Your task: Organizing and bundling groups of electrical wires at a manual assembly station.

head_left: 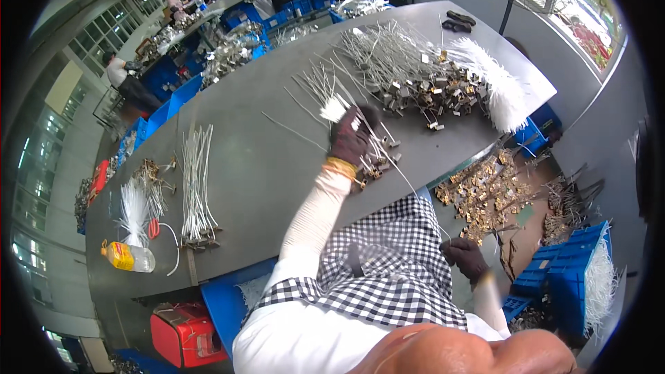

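My left hand (351, 137), in a dark glove, is closed over a small bunch of thin wires with metal end pieces on the grey table (256, 166). A clump of short white strips (334, 108) sticks out beyond its fingers. From the bunch, one long pale wire (409, 181) runs down past the table edge to my right hand (467, 258). That hand, also gloved, is a fist low beside the checked apron (388, 256), closed on the wire's end. Small metal end pieces (374, 166) lie just below my left hand. Its palm side is hidden.
A large heap of wires with metal ends (429, 83) lies at the far right, beside white strands (495, 83). At left are a wire bundle (199, 187), red-handled scissors (154, 228) and a yellow-labelled bottle (131, 257). Brassy parts (488, 194) and a blue crate (554, 270) are at right.
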The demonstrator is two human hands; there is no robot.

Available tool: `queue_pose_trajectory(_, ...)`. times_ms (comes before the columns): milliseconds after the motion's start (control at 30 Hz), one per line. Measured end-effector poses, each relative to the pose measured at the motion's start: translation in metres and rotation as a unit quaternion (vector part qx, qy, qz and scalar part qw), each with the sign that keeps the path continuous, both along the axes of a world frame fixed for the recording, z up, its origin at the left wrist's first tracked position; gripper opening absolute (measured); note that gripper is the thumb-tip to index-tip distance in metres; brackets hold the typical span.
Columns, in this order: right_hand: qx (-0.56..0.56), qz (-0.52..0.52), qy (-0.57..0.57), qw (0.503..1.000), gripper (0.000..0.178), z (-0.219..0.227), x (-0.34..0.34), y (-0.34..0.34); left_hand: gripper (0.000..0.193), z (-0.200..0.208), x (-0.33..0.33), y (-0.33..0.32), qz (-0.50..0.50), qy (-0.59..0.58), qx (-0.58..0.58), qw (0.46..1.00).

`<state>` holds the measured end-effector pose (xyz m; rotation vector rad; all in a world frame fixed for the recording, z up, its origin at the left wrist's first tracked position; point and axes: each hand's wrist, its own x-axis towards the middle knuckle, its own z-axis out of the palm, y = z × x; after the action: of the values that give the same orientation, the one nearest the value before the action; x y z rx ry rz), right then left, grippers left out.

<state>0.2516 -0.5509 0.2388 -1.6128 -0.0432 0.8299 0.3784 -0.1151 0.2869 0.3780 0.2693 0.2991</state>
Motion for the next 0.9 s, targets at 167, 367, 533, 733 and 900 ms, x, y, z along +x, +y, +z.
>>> queue_pose_trajectory(167, -0.025, 0.015, 0.004, 1.000, 0.023, 0.008, -0.011, -0.003, 0.026, 0.025, -0.021, 0.040, 0.175, -0.034, 0.660, 0.730)
queue_pose_trajectory(367, -0.018, 0.023, 0.017, 0.999, 0.023, 0.001, -0.024, -0.018, 0.018, 0.026, 0.017, 0.076, 0.064, -0.053, -0.023, 0.996)
queue_pose_trajectory(533, -0.030, 0.001, 0.036, 0.999, 0.025, 0.004, -0.030, -0.022, 0.016, 0.010, 0.021, 0.086, 0.022, -0.066, -0.037, 0.997)
queue_pose_trajectory(733, -0.016, -0.024, 0.033, 0.999, 0.029, 0.000, -0.033, -0.028, 0.020, 0.004, 0.033, 0.075, 0.017, -0.139, 0.124, 0.982)
queue_pose_trajectory(900, -0.030, -0.026, 0.043, 0.998, 0.020, 0.004, -0.020, -0.013, 0.022, -0.006, 0.030, 0.098, 0.036, -0.013, 0.021, 0.999)
